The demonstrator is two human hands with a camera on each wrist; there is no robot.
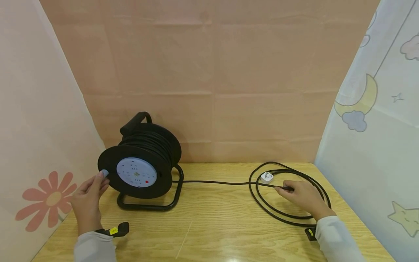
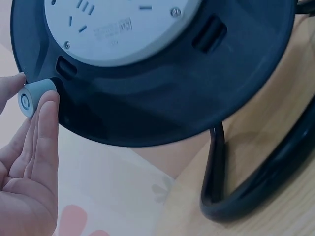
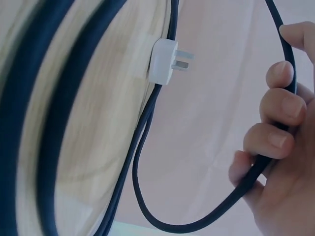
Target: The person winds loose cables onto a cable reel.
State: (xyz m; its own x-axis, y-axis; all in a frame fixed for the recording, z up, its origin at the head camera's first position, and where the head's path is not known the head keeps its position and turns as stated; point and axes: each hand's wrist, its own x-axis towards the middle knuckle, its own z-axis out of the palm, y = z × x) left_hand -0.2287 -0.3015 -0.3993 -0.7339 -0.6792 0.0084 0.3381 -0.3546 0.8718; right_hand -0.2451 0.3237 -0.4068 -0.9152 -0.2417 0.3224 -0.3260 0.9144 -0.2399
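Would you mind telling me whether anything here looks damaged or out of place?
Nothing stands out. The reel stands upright on its frame, the cable runs intact to loose loops by the plug, and both hands grip normally.

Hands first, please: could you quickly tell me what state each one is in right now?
Left hand: pinches the grey winding knob on the cable reel.
Right hand: fingers curled round the black cable, holding it.

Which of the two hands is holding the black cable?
The right hand, its fingers curled round the black cable beside the white plug. The left hand pinches the reel's grey knob instead.
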